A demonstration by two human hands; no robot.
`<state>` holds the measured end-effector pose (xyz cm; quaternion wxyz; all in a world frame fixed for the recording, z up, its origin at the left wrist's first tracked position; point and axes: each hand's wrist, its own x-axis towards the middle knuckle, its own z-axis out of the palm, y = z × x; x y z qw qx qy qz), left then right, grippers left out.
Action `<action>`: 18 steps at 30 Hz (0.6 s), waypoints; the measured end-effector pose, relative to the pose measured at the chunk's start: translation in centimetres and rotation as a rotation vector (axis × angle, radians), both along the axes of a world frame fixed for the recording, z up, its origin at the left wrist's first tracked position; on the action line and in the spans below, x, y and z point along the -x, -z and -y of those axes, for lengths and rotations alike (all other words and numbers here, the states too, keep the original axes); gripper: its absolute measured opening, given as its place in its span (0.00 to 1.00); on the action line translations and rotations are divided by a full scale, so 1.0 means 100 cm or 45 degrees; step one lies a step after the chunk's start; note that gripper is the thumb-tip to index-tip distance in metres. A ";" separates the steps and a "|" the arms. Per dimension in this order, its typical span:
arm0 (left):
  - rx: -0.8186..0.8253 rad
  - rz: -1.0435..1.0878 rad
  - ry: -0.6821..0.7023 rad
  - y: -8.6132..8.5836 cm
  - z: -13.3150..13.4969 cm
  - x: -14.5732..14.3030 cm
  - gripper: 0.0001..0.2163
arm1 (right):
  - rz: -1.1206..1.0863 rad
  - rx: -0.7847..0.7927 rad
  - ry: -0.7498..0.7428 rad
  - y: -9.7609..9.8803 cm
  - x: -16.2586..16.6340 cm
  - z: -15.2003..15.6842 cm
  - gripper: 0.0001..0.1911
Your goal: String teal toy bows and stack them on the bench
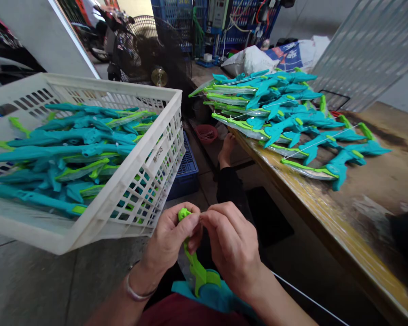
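A teal and lime-green toy bow lies across my lap, its lower body partly cut off by the frame. My left hand is closed round the bow's green limb near its tip, thumb on top. Against that tip, my right hand is pinched, fingertips almost touching the left thumb. A white string runs from the lower right up behind my right forearm toward these fingers. The bit between the fingertips is too small to see clearly.
At left a white plastic crate holds many similar bows. More strung bows are piled on the wooden table at right. A blue crate, a pink basin and a floor fan stand beyond.
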<state>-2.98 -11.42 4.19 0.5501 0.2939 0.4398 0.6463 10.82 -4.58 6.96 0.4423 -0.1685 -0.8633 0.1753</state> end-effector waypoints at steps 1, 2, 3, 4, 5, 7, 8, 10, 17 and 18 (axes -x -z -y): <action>0.004 0.008 0.001 0.000 0.000 -0.001 0.15 | 0.026 -0.051 0.024 0.001 0.000 0.000 0.07; 0.010 0.015 0.001 0.000 0.000 -0.001 0.15 | 0.053 -0.093 0.048 0.001 0.000 -0.001 0.07; 0.019 0.018 0.001 -0.001 -0.001 -0.002 0.15 | 0.077 -0.122 0.071 0.002 0.000 -0.001 0.07; 0.031 0.018 0.001 -0.001 -0.001 -0.002 0.15 | 0.094 -0.140 0.092 0.002 0.000 -0.002 0.07; 0.045 0.019 0.000 -0.001 -0.001 -0.002 0.16 | 0.106 -0.148 0.109 0.002 0.000 -0.002 0.07; 0.066 0.023 -0.001 -0.001 -0.002 -0.003 0.16 | 0.114 -0.150 0.137 0.003 0.001 -0.002 0.07; 0.069 0.030 0.001 0.000 -0.002 -0.003 0.16 | 0.111 -0.150 0.146 0.003 0.001 -0.001 0.07; 0.063 0.048 0.006 0.001 -0.002 -0.003 0.16 | 0.099 -0.141 0.153 0.004 0.000 -0.001 0.08; 0.056 0.070 0.018 0.000 -0.002 -0.001 0.18 | 0.040 0.010 0.076 0.002 -0.001 0.000 0.08; 0.067 0.067 0.008 0.000 -0.001 -0.001 0.17 | 0.032 0.056 0.057 0.001 -0.001 0.001 0.07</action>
